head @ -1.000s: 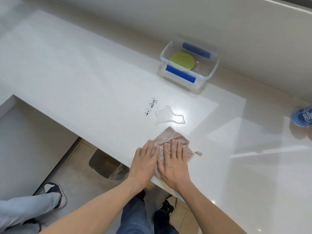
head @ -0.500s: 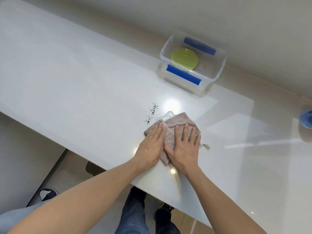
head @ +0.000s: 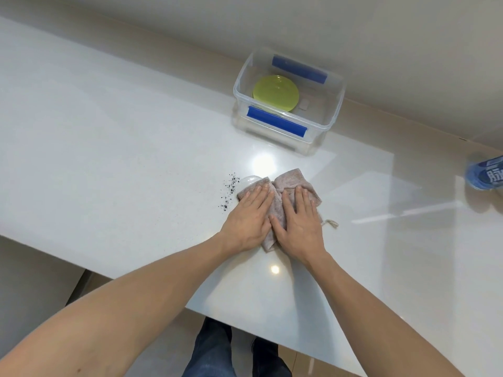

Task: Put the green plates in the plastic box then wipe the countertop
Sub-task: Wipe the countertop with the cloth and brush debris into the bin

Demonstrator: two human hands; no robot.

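A green plate (head: 275,93) lies inside the clear plastic box (head: 333,110) with blue clips, at the back of the white countertop (head: 109,148). A beige cloth (head: 292,179) lies flat on the countertop in front of the box. My left hand (head: 249,217) and my right hand (head: 299,221) press side by side on the cloth, fingers flat and pointing away from me. The cloth covers most of a water puddle (head: 249,180), whose left edge still shows. Dark crumbs (head: 228,190) are scattered just left of the cloth.
A blue-labelled bottle (head: 487,172) lies at the right edge of the view. The wall runs behind the box. The counter's front edge passes under my forearms, with my legs and the floor below.
Both hands pushed the cloth away from me, onto the puddle and closer to the box. Most of the puddle is now under the cloth.
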